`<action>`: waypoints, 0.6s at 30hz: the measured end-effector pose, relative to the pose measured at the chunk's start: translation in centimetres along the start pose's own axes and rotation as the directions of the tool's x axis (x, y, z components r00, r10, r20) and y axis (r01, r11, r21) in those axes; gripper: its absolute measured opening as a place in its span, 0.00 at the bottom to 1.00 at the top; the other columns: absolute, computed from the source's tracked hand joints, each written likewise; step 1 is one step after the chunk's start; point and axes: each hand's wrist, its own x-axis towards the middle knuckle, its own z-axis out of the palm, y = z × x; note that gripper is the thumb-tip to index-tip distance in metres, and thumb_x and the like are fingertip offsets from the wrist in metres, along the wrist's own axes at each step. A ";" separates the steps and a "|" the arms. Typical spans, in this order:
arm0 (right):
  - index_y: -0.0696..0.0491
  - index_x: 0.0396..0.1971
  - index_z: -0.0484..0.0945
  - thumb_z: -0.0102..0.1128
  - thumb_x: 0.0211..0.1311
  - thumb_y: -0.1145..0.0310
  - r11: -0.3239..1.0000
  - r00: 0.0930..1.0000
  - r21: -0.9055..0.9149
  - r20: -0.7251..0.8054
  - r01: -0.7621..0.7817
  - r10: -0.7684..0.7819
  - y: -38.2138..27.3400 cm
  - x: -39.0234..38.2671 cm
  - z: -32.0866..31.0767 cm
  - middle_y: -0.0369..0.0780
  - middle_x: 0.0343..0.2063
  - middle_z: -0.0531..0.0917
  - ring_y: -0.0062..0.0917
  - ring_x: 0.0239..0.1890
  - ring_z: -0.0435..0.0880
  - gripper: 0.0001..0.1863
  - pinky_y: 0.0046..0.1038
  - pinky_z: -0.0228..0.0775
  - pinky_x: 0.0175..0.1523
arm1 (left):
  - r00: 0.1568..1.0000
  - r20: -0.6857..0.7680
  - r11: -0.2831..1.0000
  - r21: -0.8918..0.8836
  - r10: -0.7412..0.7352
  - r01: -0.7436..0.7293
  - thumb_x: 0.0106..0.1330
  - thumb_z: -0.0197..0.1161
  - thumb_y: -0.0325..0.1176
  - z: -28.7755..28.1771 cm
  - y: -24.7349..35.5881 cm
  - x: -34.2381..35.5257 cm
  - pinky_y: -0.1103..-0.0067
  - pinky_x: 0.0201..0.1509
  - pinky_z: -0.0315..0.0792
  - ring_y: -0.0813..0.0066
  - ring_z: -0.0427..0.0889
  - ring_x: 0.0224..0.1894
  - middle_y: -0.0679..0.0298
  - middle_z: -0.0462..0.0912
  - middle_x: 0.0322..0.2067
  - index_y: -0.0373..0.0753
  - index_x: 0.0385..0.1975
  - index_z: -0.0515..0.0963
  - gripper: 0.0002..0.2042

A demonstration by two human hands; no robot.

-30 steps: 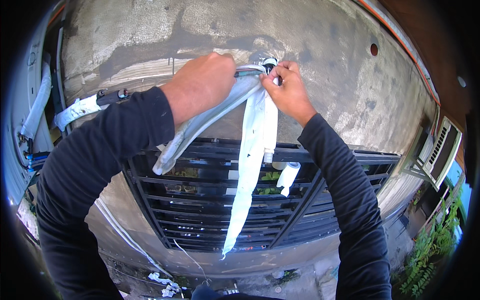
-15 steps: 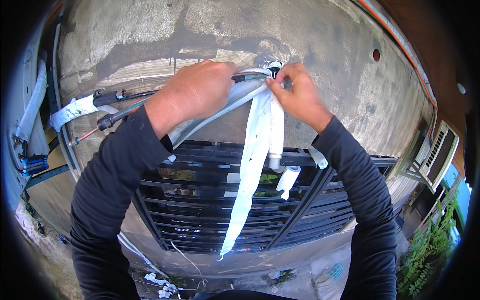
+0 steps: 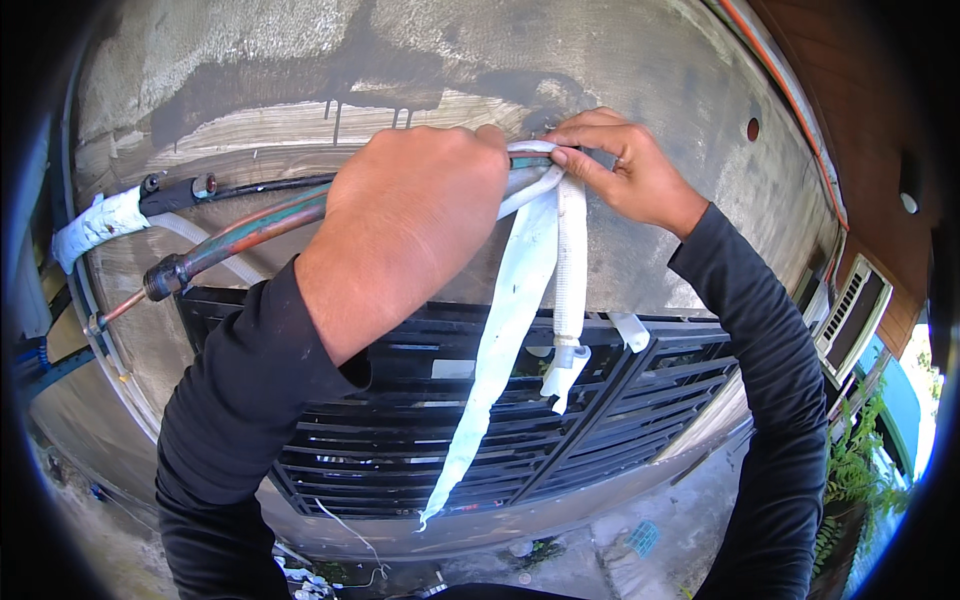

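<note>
Step (judged): positioning copper pipe (image 3: 250, 232) by wall (image 3: 690, 110) | left hand (image 3: 420, 205): fisted round pipe, fingertips hidden | right hand (image 3: 635, 172): pinching bundle's wall end | pipe: projects leftward; white strip (image 3: 500, 340) dangles below | next calls for: steady support, no kinks

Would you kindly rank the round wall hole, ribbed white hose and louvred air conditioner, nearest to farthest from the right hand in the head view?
1. Ribbed white hose, below-left of the right hand
2. Round wall hole, upper right
3. Louvred air conditioner, far right
</note>
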 end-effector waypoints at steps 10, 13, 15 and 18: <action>0.61 0.44 0.85 0.61 0.75 0.71 0.997 0.982 -0.028 -0.180 -0.070 0.064 -0.4 0.5 2.4 0.46 0.39 0.87 0.37 0.40 0.88 0.09 0.36 0.80 0.48 | 0.998 0.000 0.990 0.128 0.062 -0.061 0.66 0.65 0.30 0.7 0.1 -1.1 0.70 0.47 0.84 0.60 0.91 0.42 0.56 0.88 0.39 0.32 0.46 0.82 0.13; 0.62 0.44 0.84 0.60 0.77 0.71 0.971 0.954 0.165 -0.219 -0.172 0.206 -0.3 0.3 3.0 0.42 0.37 0.86 0.27 0.40 0.87 0.10 0.31 0.78 0.46 | 0.855 -0.454 0.963 0.207 0.252 -0.174 0.65 0.64 0.31 2.0 1.0 -1.0 0.67 0.60 0.77 0.60 0.82 0.57 0.54 0.83 0.50 0.30 0.53 0.82 0.18; 0.63 0.44 0.84 0.60 0.79 0.70 0.917 0.921 0.313 -0.218 -0.246 0.322 -0.1 0.2 3.4 0.38 0.36 0.85 0.20 0.42 0.85 0.10 0.27 0.77 0.45 | 0.892 -0.355 0.953 0.216 0.279 -0.212 0.67 0.63 0.33 3.5 2.3 -0.9 0.64 0.65 0.73 0.58 0.77 0.61 0.54 0.79 0.54 0.29 0.57 0.81 0.21; 0.63 0.44 0.83 0.59 0.80 0.69 0.872 0.914 0.414 -0.183 -0.261 0.361 0.1 0.0 3.7 0.35 0.36 0.84 0.15 0.41 0.82 0.11 0.24 0.75 0.45 | 0.913 -0.311 0.930 0.334 0.263 -0.154 0.70 0.60 0.35 6.3 3.7 -0.8 0.63 0.71 0.68 0.61 0.75 0.65 0.56 0.79 0.58 0.32 0.62 0.80 0.23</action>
